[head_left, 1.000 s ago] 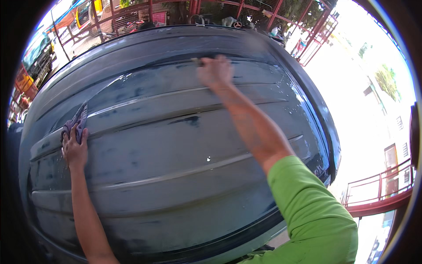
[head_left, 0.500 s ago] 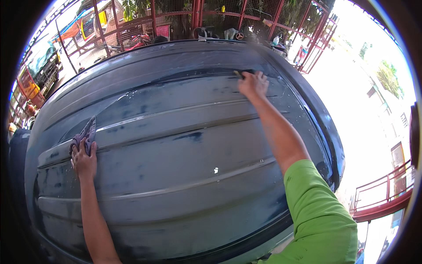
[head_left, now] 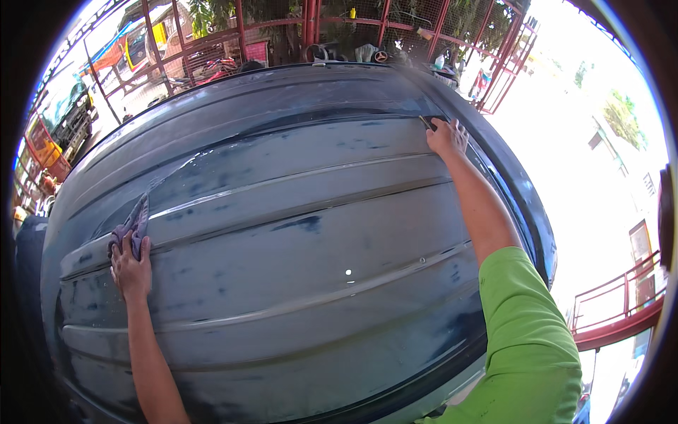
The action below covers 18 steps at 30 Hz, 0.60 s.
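Beneath both arms spreads a grey vehicle roof (head_left: 296,247), ribbed lengthwise, with dark worn-looking patches and a wet sheen. At its left side, my left hand (head_left: 132,272) has its fingers round a purple-grey cloth (head_left: 134,225), whose pointed end stands up beyond the fingertips. My right hand (head_left: 449,136) is at the far right part of the roof, near its edge. It is closed on a small dark flat pad (head_left: 428,123) with a yellowish edge; the fingers cover most of it, so its exact kind is unclear.
A red metal fence (head_left: 311,28) with mesh runs behind the roof, with assorted items along it. Another vehicle (head_left: 70,116) is parked at the far left. Bright pavement (head_left: 565,177) lies to the right, with a red railing (head_left: 621,300) lower down.
My right hand has slid to the right along the roof with the dark pad, toward the edge. My left hand stays nearly in place on the cloth.
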Each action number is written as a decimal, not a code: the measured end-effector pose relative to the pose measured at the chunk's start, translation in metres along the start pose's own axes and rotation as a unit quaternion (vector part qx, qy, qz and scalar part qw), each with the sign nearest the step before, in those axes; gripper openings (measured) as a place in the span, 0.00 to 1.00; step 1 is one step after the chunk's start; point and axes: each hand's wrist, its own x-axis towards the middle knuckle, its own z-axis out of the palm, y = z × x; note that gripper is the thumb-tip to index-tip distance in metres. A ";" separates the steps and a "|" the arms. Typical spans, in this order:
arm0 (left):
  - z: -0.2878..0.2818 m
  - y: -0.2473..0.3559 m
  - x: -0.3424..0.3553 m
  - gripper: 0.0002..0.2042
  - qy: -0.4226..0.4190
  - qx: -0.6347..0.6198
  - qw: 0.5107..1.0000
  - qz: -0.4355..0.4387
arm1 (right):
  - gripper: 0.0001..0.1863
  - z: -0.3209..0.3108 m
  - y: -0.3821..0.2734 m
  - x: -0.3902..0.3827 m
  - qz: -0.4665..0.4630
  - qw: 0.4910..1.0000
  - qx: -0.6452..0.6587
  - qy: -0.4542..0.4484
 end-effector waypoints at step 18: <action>-0.022 0.017 -0.010 0.36 -0.030 -0.010 0.999 -0.026 | 0.20 -0.007 -0.114 -0.058 -0.152 0.979 0.131 0.037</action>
